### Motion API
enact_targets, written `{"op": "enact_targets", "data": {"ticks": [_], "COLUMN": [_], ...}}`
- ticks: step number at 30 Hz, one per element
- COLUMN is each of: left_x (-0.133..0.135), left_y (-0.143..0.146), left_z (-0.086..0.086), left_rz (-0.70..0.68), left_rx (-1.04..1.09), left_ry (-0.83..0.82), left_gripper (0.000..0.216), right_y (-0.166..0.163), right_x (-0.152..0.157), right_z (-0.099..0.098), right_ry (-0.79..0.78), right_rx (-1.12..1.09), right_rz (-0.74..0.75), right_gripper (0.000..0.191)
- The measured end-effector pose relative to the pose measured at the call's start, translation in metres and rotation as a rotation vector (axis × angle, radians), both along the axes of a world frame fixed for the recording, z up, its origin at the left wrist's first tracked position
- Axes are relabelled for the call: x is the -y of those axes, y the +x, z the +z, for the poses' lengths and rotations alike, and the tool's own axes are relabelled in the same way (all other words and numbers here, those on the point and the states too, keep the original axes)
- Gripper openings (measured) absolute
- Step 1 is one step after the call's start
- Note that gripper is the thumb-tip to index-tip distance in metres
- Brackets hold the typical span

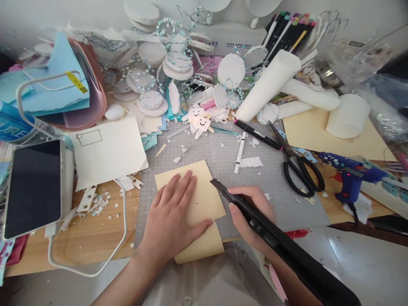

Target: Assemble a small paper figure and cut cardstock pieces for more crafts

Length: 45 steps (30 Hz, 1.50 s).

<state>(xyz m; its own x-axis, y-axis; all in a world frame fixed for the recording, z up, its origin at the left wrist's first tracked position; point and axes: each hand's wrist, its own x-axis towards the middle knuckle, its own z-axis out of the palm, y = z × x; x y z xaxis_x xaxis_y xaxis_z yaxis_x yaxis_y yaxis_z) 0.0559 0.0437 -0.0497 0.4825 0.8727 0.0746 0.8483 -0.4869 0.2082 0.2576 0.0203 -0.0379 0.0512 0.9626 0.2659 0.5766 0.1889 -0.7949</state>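
In the head view, a grey cutting mat [287, 216] lies on the desk [95, 238]. The left hand [175, 212] rests palm down on a pale yellow card [210, 199] at the mat's near left part; its fingers are stretched out, set fairly close together, with the thumb spread away. More yellow card shows below, reaching past the mat's near edge; whether it is the same piece I cannot tell. Over the mat, the right hand [261, 203] pinches a black cutter [274, 240] between thumb and fingers, its tip at the card's right edge; contact is unclear.

Scissors [288, 151] lie on the mat's right part, just beside a black marker [259, 135]. A white pen [240, 153] lies on the mat left of them. Right of the mat is a blue glue gun [349, 172]; left of it, a white sheet [111, 155] bearing a drawn rectangle.
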Motion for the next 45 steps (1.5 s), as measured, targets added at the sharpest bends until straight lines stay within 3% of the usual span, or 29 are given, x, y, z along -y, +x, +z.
{"op": "enact_targets", "data": {"ticks": [9,16,20,24,29,31,35,45], "left_x": [0.001,0.002,-0.001,-0.008,-0.010,-0.009,-0.007,-0.010], "left_y": [-0.001,0.000,-0.005,-0.017,-0.020,-0.014,-0.006,-0.005], "left_z": [-0.001,-0.003,-0.002,0.001,0.004,0.003,-0.002,0.002], "left_rz": [0.003,0.010,0.069,0.118,-0.063,-0.097,-0.075,-0.095], "left_rx": [0.014,0.043,0.059,0.080,0.159,0.113,0.010,0.007], "left_ry": [0.014,0.013,0.037,0.122,0.158,0.108,0.045,0.011], "left_gripper": [0.083,0.083,0.074,0.048,0.040,0.044,0.073,0.059], "right_y": [-0.012,-0.005,0.006,0.017,0.023,0.022,0.018,0.014], "right_x": [-0.027,-0.043,-0.036,-0.023,-0.011,-0.009,-0.005,0.012], "right_z": [0.001,0.000,-0.001,-0.007,-0.011,-0.007,0.003,0.007], "right_ry": [0.013,0.058,0.044,0.036,0.044,0.059,0.084,0.046], "right_rx": [0.167,0.203,0.178,0.135,0.101,0.085,0.062,0.070], "right_rz": [0.142,0.108,0.014,-0.097,-0.176,-0.182,-0.150,-0.057], "right_gripper": [0.022,0.024,0.022,0.019,0.019,0.018,0.017,0.020]}}
